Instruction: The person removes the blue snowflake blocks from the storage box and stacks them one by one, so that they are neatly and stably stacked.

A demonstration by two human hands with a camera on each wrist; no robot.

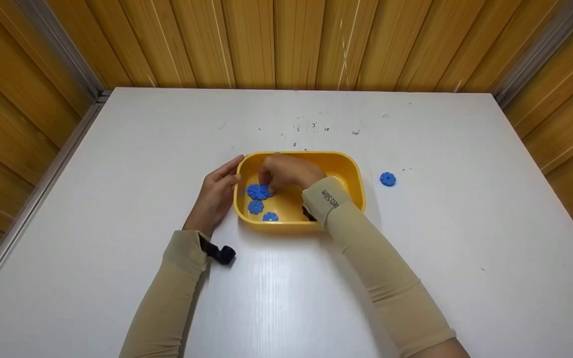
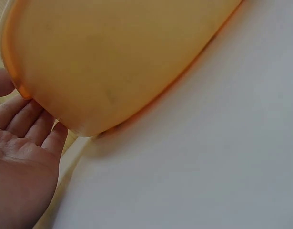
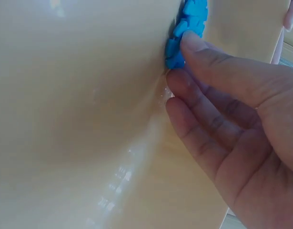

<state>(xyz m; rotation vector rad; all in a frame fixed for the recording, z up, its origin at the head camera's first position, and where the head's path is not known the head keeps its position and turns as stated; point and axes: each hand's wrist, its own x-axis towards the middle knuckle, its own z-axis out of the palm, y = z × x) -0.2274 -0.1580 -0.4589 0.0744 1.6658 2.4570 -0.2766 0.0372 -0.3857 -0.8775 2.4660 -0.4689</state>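
Note:
A yellow plastic bin (image 1: 299,226) stands on the white table. Along its left wall lies my left hand (image 1: 215,191), fingers fairly straight against the outside and thumb at the rim; in the left wrist view the fingertips (image 2: 53,138) touch the wall. My right hand (image 1: 289,171) reaches inside, toward the left end. Between its thumb and fingers it pinches a blue notched disc (image 3: 177,45) at a small overlapping cluster of blue snowflake discs (image 1: 255,191); how many it grips is hidden. Two more discs lie nearer the front, a blue disc (image 1: 255,207) and another blue disc (image 1: 270,217).
One blue disc (image 1: 388,179) lies on the white table (image 1: 465,209) to the right of the bin. Dark scuff marks (image 1: 314,125) dot the surface behind the bin. Wood-look panels (image 1: 296,44) enclose the back and both sides.

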